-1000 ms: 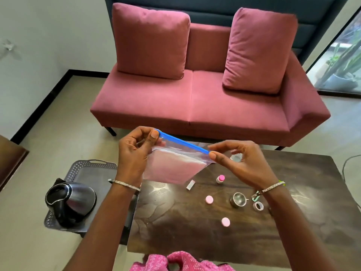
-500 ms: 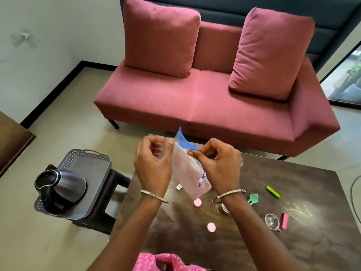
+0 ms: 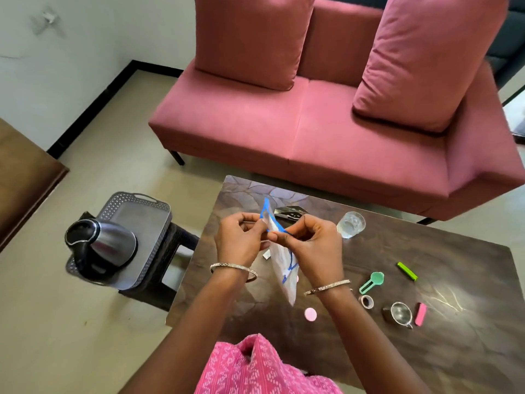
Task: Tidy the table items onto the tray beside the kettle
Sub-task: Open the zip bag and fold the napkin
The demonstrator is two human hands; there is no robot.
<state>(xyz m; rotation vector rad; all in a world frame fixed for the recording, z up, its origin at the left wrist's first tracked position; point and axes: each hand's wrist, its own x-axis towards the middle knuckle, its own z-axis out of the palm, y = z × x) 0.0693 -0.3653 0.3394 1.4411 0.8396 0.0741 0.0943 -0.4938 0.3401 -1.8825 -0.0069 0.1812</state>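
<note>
Bag, stretched flat a second ago, now hangs folded between left hand and right hand, fingers of both pinching its blue top, well right of kettle; transfer to tray judged pending.

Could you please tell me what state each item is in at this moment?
Left hand, pinching the zip bag.
Right hand, pinching the zip bag.
Zip bag, hanging above the table; its blue-topped mouth looks parted.
Kettle, upright on the tray, lid looks shut.
Tray, holds only the kettle.
Glass, upright on the table.
Metal cup, upright, untouched.
Tape roll, lying flat.
</note>
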